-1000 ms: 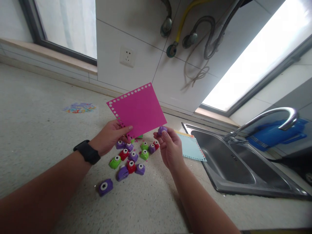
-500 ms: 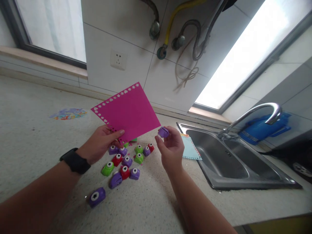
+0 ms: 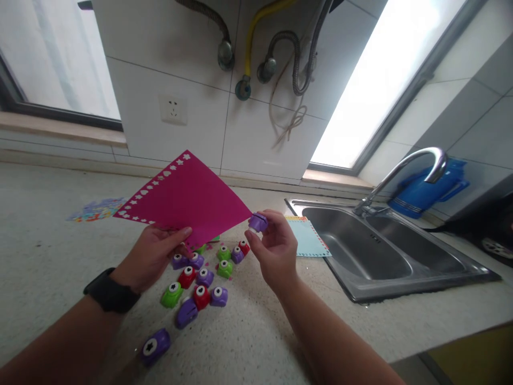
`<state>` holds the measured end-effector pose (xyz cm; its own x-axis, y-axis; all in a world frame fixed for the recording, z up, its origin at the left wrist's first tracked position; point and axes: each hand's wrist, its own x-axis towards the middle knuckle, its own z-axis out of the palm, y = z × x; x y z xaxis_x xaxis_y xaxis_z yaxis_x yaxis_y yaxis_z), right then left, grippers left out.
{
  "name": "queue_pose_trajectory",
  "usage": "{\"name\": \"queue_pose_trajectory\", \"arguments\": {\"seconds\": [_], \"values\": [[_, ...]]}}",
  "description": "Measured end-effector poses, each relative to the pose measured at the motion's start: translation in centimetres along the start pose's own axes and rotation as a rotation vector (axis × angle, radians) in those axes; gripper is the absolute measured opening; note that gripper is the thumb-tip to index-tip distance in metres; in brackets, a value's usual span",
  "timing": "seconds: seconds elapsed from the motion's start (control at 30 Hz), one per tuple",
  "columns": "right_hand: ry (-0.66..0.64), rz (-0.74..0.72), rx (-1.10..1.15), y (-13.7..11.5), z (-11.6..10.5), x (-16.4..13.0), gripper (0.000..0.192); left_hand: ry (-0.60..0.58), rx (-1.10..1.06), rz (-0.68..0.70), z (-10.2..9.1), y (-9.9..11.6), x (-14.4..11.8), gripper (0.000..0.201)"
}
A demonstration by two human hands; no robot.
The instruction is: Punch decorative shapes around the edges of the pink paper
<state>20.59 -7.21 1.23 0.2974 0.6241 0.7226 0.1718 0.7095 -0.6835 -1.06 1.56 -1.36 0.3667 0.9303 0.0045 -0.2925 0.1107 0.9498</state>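
Above speckled counter [image 3: 248, 331], forearms [image 3: 320, 326] angled inward, left fingers [image 3: 180, 235] pinch pink paper [image 3: 184, 198], right fingers [image 3: 256, 244] purple punch [image 3: 258, 222].

No legible text (numbers included)

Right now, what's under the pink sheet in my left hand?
Along the lower edge of the pink sheet, what looks like a green punch and another green piece peek out. The sheet covers whatever lies further under it, so I can't tell.

Dbl sink [image 3: 356, 248] w/ faucet [image 3: 440, 160], blue jug [image 3: 420, 188] behind, wall outlet [image 3: 173, 109].
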Motion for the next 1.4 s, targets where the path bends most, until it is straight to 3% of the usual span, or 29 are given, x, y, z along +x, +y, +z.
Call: {"name": "queue_pose_trajectory", "arguments": {"seconds": [0.2,0.5,1.07,1.4], "values": [[0.009,0.06,0.035,0.0,0.0,0.0,0.036,0.002,0.013,0.003,-0.1,0.0,0.0,0.029],[0.01,0.276,0.15,0.1,0.0,-0.2,0.028,0.004,0.036,0.021,0.4,0.5,-0.1,0.03],[-0.006,0.316,0.148,0.0,0.4,-0.2,0.029,-0.012,0.096,0.002,0.4,0.4,-0.2,0.03],[-0.045,0.475,0.173,1.3,0.5,-0.8,0.023,-0.081,0.188,0.007,0.9,0.6,-0.5,0.033]]}}
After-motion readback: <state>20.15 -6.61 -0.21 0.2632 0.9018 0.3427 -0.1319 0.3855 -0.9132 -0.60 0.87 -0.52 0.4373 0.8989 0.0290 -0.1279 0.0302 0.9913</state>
